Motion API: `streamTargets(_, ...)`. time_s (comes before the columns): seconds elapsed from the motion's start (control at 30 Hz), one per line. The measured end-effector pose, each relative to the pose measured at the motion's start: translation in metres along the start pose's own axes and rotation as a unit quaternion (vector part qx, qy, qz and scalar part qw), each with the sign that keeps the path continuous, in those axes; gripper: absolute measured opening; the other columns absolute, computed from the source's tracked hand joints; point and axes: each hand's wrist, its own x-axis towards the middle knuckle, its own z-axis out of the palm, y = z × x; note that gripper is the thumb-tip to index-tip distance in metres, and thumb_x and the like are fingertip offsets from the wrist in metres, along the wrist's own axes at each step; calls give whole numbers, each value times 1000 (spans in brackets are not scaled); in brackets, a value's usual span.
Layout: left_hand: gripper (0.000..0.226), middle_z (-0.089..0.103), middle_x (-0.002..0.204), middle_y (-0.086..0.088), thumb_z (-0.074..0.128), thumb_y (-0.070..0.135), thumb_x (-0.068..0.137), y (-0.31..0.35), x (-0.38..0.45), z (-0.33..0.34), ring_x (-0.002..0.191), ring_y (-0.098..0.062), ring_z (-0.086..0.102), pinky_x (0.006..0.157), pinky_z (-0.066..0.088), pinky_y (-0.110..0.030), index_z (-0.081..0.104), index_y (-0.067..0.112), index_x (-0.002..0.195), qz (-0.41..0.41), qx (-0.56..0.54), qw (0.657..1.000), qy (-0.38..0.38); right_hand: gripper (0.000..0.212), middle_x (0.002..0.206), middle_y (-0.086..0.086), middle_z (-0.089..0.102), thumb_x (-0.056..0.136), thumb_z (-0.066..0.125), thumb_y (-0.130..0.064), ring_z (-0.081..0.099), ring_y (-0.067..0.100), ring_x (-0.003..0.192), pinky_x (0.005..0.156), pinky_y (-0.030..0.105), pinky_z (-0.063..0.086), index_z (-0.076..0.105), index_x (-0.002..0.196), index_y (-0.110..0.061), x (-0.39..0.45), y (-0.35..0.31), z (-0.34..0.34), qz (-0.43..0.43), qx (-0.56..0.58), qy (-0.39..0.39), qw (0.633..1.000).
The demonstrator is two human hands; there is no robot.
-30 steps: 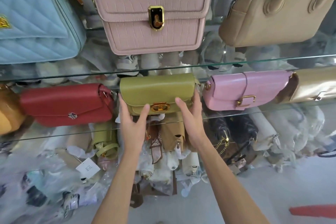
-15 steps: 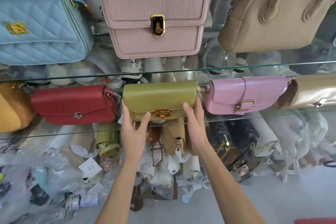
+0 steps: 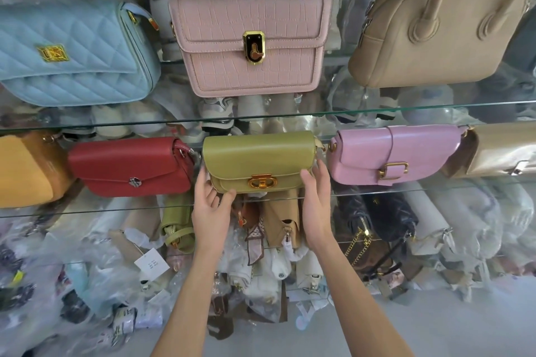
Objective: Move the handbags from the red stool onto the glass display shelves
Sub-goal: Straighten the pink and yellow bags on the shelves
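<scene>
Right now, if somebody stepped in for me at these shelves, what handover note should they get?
Left hand: fingers and thumb curled round the lower left end of the green handbag.
Right hand: fingers straight against the bag's right end.
The bag sits on the lower glass shelf, between the red handbag and the pink handbag.
Done: this bag is on the shelf.
Left: let go. The red stool is out of view, so check it for more bags.

Orange bag [image 3: 26, 168] cut by left edge; gold bag [image 3: 504, 151] by right.
</scene>
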Motion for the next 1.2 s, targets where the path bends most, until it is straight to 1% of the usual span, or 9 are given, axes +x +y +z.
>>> streamTargets(0.17, 55, 59, 143, 1, 67, 3, 98, 5, -13, -10, 133, -9, 57, 118, 43, -34, 52, 23, 148, -26, 19, 999, 25, 52, 152, -9, 48, 110, 56, -34, 48, -25, 120, 107, 11, 41, 41, 159, -22, -15, 6, 1, -4, -24, 67, 997)
streamTargets(0.33, 43, 64, 132, 4, 63, 2, 100, 2, -17, -35, 118, 0, 61, 93, 49, -13, 58, 27, 135, -9, 33, 997, 64, 44, 131, -9, 60, 99, 49, -49, 63, 19, 122, 107, 38, 51, 51, 138, -30, -33, 16, 21, 11, -3, 119, 993)
streamTargets(0.5, 33, 67, 126, -6, 59, -2, 101, -7, -6, -81, 107, -4, 66, 106, 52, -31, 62, 17, 128, 20, 7, 986, 164, 20, 102, 4, 69, 95, 51, -36, 65, 20, 91, 81, 22, 50, 63, 104, -23, -66, 24, 67, -9, -3, 51, 999)
streamTargets(0.63, 41, 60, 129, -8, 62, 2, 98, 0, 24, -126, 115, -13, 60, 99, 49, -15, 53, 13, 137, 41, -16, 970, 238, 10, 102, -12, 74, 105, 66, -18, 70, 14, 97, 90, 31, 55, 70, 110, -25, -82, 36, 122, -19, -39, -16, 999)
streamTargets(0.7, 55, 57, 134, -6, 69, 9, 97, 2, 39, -149, 121, -12, 55, 106, 45, -21, 46, 18, 146, 52, 4, 966, 252, 21, 114, -18, 75, 104, 69, -17, 70, 7, 109, 96, 24, 52, 70, 120, -31, -87, 35, 150, -20, -47, -27, 998)
streamTargets(0.8, 72, 50, 147, -9, 74, 19, 97, 3, 63, -182, 134, -16, 49, 118, 39, -32, 34, 22, 157, 70, 25, 971, 227, 38, 133, -25, 69, 97, 71, -32, 62, 1, 130, 109, 23, 48, 62, 133, -40, -91, 34, 192, -25, -43, -25, 998)
streamTargets(0.93, 85, 37, 161, -7, 73, 37, 97, 3, 84, -213, 149, -15, 38, 122, 35, -35, 21, 30, 164, 46, 39, 989, 138, 63, 159, -18, 50, 102, 72, -30, 46, -7, 144, 116, 17, 39, 44, 159, -33, -93, 35, 230, -7, -63, 0, 998)
streamTargets(1.03, 92, 27, 170, 2, 70, 55, 94, 2, 95, -225, 154, -8, 28, 128, 26, -42, 15, 37, 165, 37, 43, 995, 85, 78, 166, -20, 38, 99, 71, -47, 38, -6, 149, 123, 26, 33, 31, 166, -36, -89, 32, 246, 11, -82, -7, 997)
streamTargets(1.2, 86, 26, 169, 21, 64, 61, 94, 8, 103, -229, 154, 1, 26, 129, 24, -47, 15, 49, 163, 49, 45, 998, 10, 60, 131, -52, 47, 106, 64, -37, 45, -31, 120, 99, 3, 34, 33, 156, -51, -72, 19, 260, 16, -88, -32, 995)
